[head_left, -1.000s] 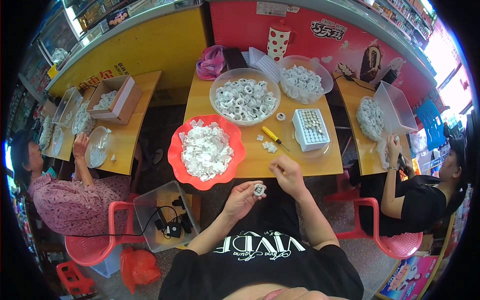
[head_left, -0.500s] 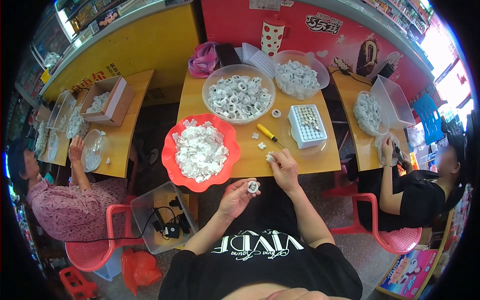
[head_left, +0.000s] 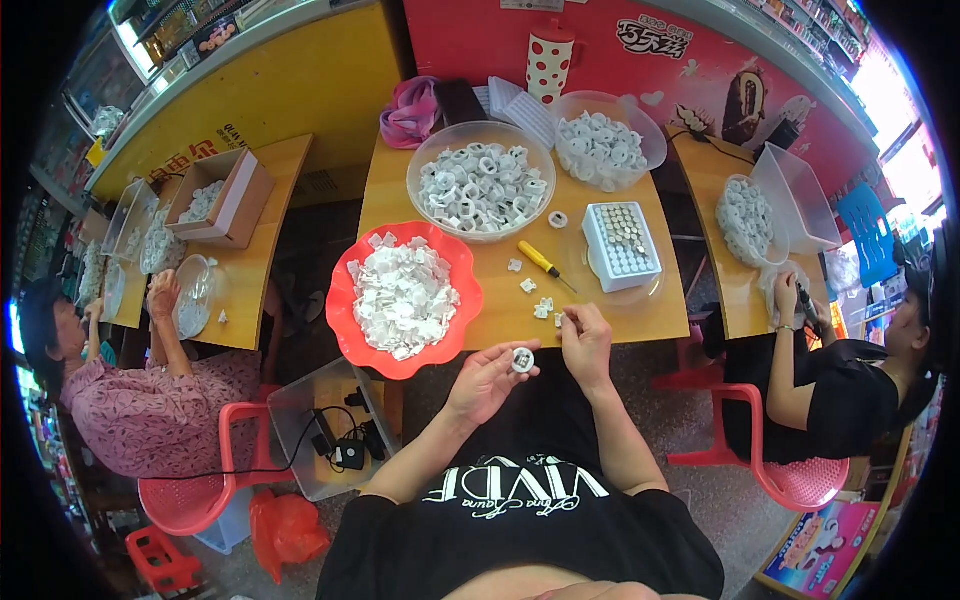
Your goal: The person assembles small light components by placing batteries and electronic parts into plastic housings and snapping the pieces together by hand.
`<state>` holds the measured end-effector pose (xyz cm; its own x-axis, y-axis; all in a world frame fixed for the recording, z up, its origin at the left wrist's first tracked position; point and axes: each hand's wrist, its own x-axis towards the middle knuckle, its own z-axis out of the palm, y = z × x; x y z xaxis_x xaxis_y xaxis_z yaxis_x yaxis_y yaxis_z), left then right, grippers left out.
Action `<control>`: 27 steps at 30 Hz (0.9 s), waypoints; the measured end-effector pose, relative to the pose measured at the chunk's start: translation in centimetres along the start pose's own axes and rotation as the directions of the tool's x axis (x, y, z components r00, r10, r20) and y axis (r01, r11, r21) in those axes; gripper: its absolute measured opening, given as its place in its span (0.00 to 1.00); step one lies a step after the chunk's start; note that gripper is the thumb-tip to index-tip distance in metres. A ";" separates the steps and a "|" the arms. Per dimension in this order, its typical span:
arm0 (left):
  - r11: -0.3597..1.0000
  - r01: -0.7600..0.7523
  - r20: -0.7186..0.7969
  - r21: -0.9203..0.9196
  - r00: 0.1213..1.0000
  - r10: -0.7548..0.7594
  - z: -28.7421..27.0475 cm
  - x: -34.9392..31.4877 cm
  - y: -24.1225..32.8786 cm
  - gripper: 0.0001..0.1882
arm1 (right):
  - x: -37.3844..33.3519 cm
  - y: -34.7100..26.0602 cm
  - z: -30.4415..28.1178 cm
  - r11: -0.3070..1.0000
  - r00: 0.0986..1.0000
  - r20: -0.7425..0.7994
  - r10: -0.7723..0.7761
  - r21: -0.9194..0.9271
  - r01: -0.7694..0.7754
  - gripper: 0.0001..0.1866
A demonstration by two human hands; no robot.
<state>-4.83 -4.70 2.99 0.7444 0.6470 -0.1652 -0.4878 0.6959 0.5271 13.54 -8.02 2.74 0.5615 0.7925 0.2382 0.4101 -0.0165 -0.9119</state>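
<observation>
My left hand (head_left: 482, 385) holds a small round white plastic fitting (head_left: 523, 360) between thumb and fingers, its face with metal bits turned up. Close beside it, at the table's front edge, my right hand (head_left: 587, 345) is closed with its fingertips pinched at a small white plastic piece (head_left: 558, 320), mostly hidden. A few similar white pieces (head_left: 543, 308) lie just left of those fingertips. Beyond them rests a yellow-handled screwdriver (head_left: 538, 258). To the left stands a red scalloped bowl (head_left: 345, 330) heaped with flat white pieces.
Behind are a clear bowl (head_left: 413, 205) of white ring-shaped parts and another clear bowl (head_left: 655, 150) of round parts. A white tray (head_left: 625, 280) of small metal cylinders stands at right. People work at tables on both sides. A clear bin (head_left: 300, 440) with black adapters sits lower left.
My right hand has drawn slightly back and to the right, and white pieces now lie where its fingertips were. My left hand has moved up and right with the round fitting.
</observation>
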 end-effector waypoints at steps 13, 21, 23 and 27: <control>1.000 -0.021 -0.010 -0.008 1.000 0.021 1.5 3.0 2.0 0.14 | 0.7 -2.1 -3.0 0.874 0.960 0.223 -0.168 -0.417 0.250 0.05; 0.986 0.060 0.059 -0.153 0.997 -0.051 -0.5 1.8 0.0 0.14 | 0.1 -0.9 -1.9 0.898 0.951 0.218 -0.219 -0.337 0.284 0.03; 0.986 0.062 0.024 -0.153 0.998 -0.059 -0.3 1.5 -0.2 0.14 | -0.6 -1.2 -1.9 0.934 0.953 0.215 -0.214 -0.241 0.265 0.02; 0.991 0.082 -0.011 -0.107 0.996 -0.084 0.1 1.3 0.0 0.15 | -2.6 -2.4 -2.5 0.922 0.973 0.221 0.065 0.360 -0.143 0.06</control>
<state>-3.81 -3.94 2.88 0.7777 0.5896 -0.2179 -0.4710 0.7762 0.4191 12.90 -11.57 5.14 0.4137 0.9050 0.0989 0.0391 0.0909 -0.9951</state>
